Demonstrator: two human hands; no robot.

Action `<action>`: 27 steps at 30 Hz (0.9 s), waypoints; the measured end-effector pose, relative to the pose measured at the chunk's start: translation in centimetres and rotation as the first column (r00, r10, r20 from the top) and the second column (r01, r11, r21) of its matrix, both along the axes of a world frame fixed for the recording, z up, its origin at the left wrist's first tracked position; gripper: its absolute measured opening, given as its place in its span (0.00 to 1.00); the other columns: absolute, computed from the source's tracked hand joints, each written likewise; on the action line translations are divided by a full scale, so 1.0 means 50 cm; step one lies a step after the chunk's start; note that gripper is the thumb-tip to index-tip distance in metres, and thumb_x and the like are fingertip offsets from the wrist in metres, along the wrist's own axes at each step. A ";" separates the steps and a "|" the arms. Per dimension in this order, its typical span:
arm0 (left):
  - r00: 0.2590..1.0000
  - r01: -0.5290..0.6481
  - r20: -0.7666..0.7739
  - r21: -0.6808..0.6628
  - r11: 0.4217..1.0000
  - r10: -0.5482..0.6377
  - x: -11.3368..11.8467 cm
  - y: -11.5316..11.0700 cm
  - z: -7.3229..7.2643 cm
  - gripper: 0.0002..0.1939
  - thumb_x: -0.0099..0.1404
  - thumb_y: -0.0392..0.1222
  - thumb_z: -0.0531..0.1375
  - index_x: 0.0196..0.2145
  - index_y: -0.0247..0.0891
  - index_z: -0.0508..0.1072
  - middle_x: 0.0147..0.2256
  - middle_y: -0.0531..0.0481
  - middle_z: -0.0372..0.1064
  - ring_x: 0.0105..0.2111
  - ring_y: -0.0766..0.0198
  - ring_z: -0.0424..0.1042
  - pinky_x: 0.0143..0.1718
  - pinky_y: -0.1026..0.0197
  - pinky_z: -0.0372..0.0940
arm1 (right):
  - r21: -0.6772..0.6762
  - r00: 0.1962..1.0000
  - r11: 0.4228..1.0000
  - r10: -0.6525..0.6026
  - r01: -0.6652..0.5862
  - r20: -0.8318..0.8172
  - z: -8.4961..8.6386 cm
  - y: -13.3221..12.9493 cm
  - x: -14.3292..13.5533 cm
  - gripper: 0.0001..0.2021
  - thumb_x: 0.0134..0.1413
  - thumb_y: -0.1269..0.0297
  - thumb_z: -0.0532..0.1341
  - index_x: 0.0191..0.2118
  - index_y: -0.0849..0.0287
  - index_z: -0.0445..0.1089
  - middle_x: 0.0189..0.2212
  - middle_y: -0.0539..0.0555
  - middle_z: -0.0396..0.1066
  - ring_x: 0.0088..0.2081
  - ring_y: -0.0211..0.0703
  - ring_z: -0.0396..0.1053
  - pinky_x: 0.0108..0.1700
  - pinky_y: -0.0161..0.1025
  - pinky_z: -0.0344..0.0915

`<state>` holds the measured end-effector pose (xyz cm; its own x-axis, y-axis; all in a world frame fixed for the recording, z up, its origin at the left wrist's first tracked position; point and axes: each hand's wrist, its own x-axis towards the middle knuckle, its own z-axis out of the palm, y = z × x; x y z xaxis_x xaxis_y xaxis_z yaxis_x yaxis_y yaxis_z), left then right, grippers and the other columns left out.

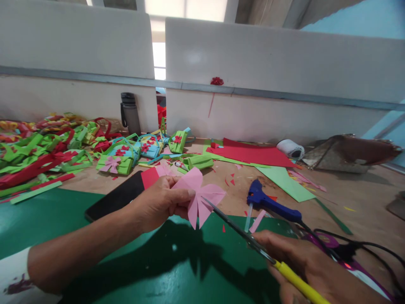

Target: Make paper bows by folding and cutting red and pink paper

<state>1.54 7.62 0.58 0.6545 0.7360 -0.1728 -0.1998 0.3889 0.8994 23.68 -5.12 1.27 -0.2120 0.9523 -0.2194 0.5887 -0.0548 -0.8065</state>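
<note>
A pink paper flower with several petals is pinched between the thumb and fingers of my left hand, raised over the green surface. My right hand is wrapped round scissors with yellow handles. Their blades look closed, and the tips reach the middle of the flower. Behind my left hand lie a black flat object and a piece of red paper.
Green and red paper pieces heap up at the left, near a dark bottle. Red sheets lie at the back. A blue glue gun with a cable, and a handbag, are on the right.
</note>
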 end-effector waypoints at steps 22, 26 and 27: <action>0.999 0.024 -0.024 0.029 0.999 -0.023 -0.001 0.005 -0.009 0.15 0.46 0.40 0.69 0.30 0.29 0.72 0.25 0.45 0.73 0.23 0.62 0.73 0.27 0.60 0.71 | -0.158 0.999 0.987 0.013 -0.021 -0.052 0.002 -0.002 0.010 0.11 0.40 0.63 0.60 0.33 0.56 0.63 0.17 0.43 0.56 0.18 0.31 0.50 0.18 0.29 0.45; 1.000 0.014 -0.029 0.031 0.999 -0.013 0.000 0.003 -0.007 0.14 0.47 0.39 0.68 0.30 0.29 0.72 0.25 0.44 0.73 0.22 0.63 0.72 0.27 0.61 0.70 | -0.042 1.000 0.999 -0.001 0.000 -0.021 0.003 0.000 0.008 0.09 0.36 0.64 0.59 0.30 0.56 0.66 0.16 0.44 0.61 0.17 0.33 0.56 0.17 0.30 0.49; 1.000 0.011 -0.029 0.031 0.999 -0.010 0.000 0.003 -0.007 0.14 0.47 0.39 0.68 0.30 0.28 0.72 0.25 0.44 0.73 0.22 0.63 0.72 0.26 0.61 0.70 | -0.003 1.000 1.000 -0.004 0.004 0.003 0.005 0.001 0.006 0.09 0.36 0.64 0.59 0.30 0.56 0.66 0.15 0.44 0.62 0.17 0.34 0.57 0.17 0.30 0.50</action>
